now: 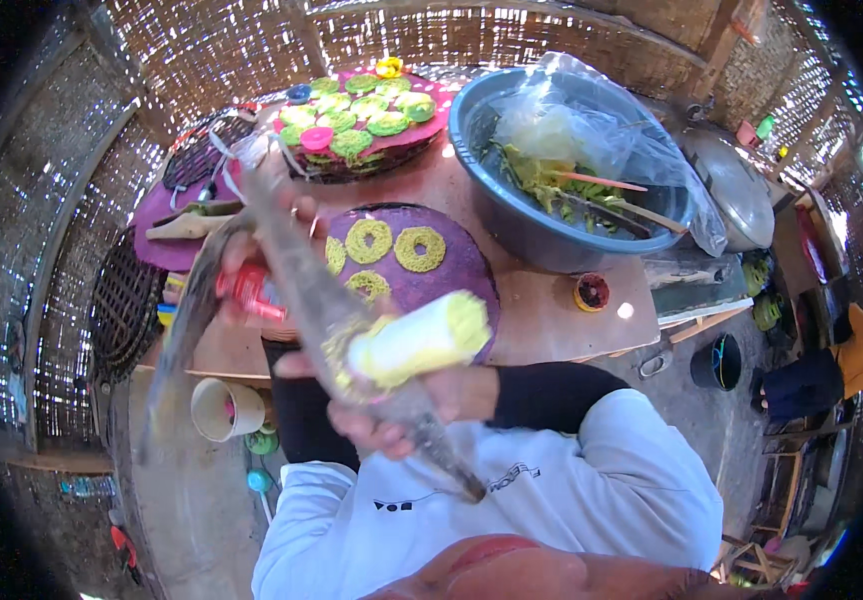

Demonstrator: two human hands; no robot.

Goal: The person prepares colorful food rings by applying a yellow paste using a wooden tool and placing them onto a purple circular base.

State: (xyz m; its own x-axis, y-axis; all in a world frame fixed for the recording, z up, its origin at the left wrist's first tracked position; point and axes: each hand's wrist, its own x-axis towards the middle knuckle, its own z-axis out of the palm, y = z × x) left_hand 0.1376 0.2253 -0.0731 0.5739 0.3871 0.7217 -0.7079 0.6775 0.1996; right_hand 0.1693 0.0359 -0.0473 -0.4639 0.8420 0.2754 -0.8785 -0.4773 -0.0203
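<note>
A forked wooden press point(291, 250), blurred by motion, slants across the middle in front of my chest. A white cylinder point(401, 350) sits against its lower arm, yellow-green dough point(469, 325) bulging from one end. My right hand point(391, 425) curls round the wood beneath the cylinder. Farther up, my left hand point(246, 250) is closed round the press where its arms come together, partly hidden by the wood. Just beyond lies a purple round mat point(451, 300) with several yellow-green dough rings point(419, 249) on it.
At the back, a pink-covered round tray point(436, 125) carries many green dough pieces. A large blue basin point(481, 190) holds green dough, sticks and a plastic bag point(581, 125). A small cup point(591, 291) stands near the table edge. A white bucket point(213, 410) is on the floor.
</note>
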